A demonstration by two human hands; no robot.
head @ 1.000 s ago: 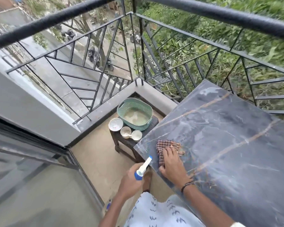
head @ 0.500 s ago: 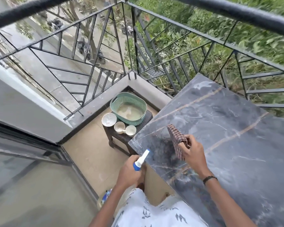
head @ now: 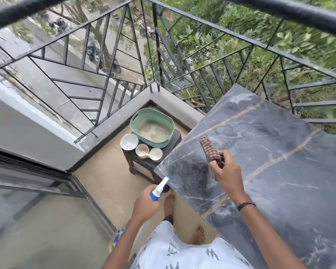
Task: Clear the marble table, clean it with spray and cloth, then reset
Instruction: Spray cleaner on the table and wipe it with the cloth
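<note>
The dark marble table [head: 270, 152] is standing in the balcony corner against the railing [head: 202, 61], its near left corner showing a pale speckled patch of wet spray. The checked cloth [head: 209, 152] is being held just above that corner, bunched and hanging in a loose roll; a second ago it was lying flat on the marble under a spread palm, and half a second ago it was already lifted clear. The right hand [head: 225, 169] is pinching the cloth between curled fingers and thumb, a dark band showing on its wrist. The left hand [head: 145, 204] is wrapping around the neck of the spray bottle [head: 159, 188], whose white and blue nozzle is pointing up toward the table's corner, much as it was in both earlier frames.

Just left of the table, a low dark stool [head: 144, 162] is carrying a green basket [head: 152, 129], a white bowl [head: 129, 142] and two small cups [head: 148, 152] sitting side by side, touching each other. They are keeping the same arrangement as before. The person's bare feet are showing on the beige floor [head: 105, 181] beside the table edge, below a white patterned garment. Beyond the railing, a road and green foliage are lying below.
</note>
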